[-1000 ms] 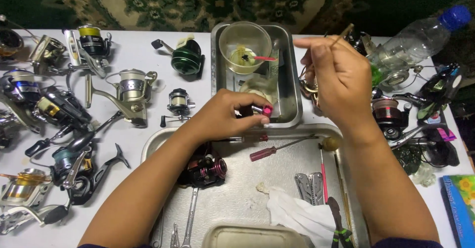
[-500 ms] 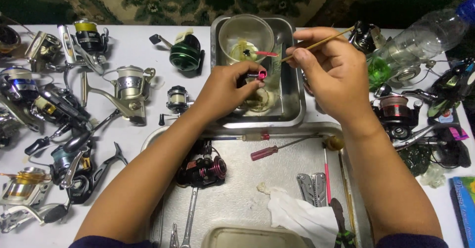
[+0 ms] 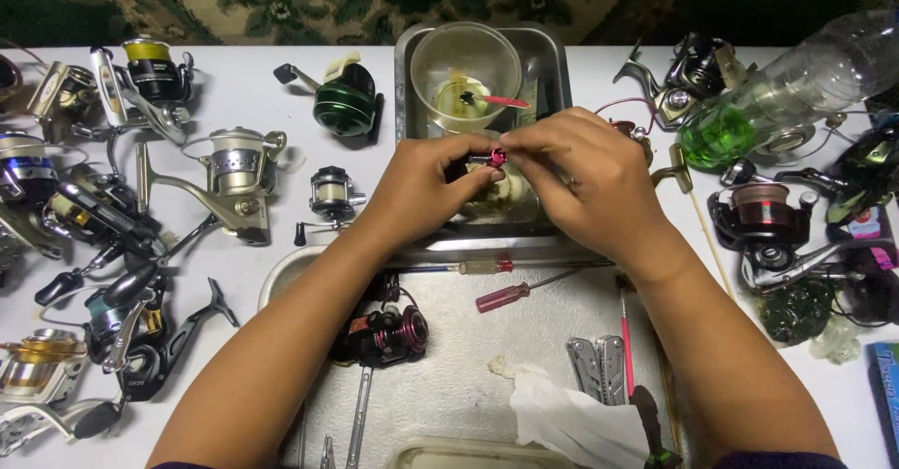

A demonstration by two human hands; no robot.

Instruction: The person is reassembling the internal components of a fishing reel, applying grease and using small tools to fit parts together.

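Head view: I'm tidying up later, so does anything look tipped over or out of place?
Yes: a clear bottle with green liquid lies on its side among the reels at the table's right edge.

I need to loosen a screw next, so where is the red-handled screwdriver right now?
The red-handled screwdriver lies on the metal tray at centre, just below the right hand.

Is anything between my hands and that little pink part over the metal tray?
Nothing visible. The left hand and right hand both pinch the small pink part directly, above the square metal tray.
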